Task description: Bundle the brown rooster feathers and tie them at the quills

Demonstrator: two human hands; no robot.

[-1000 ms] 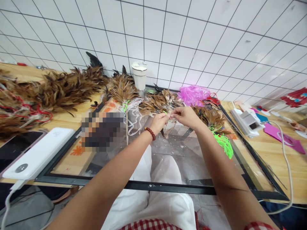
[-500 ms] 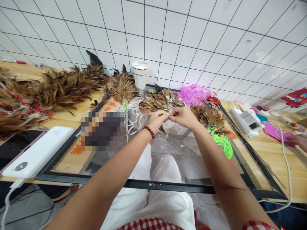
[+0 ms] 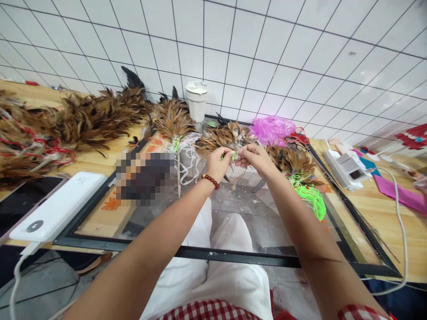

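My left hand (image 3: 218,163), with a dark red bead bracelet (image 3: 211,181) at the wrist, is closed in a pinch on a short piece of bright green string (image 3: 233,155). Close beside it, my right hand (image 3: 255,158) pinches too, its fingertips at pale feather ends; what exactly they hold is hidden. Behind both hands lies a bunch of brown feathers (image 3: 222,134). To the right are more brown feathers (image 3: 290,159) and a tangle of green string (image 3: 312,200). On the left, a feather bunch on a stick (image 3: 171,118) is tied with green string, near loose white string (image 3: 189,162).
A black-framed glass panel (image 3: 213,254) spans the work surface. Behind stand a white lidded cup (image 3: 196,101) and a crumpled pink plastic bag (image 3: 273,129). A white power bank (image 3: 58,206) lies left, beside many feathers (image 3: 93,118). A white device (image 3: 347,169) with a cable sits right.
My hands have come closer together, and the green string shows between their fingertips. The view has shifted slightly. Another person's hand at the right edge has moved back from the pink sheet.
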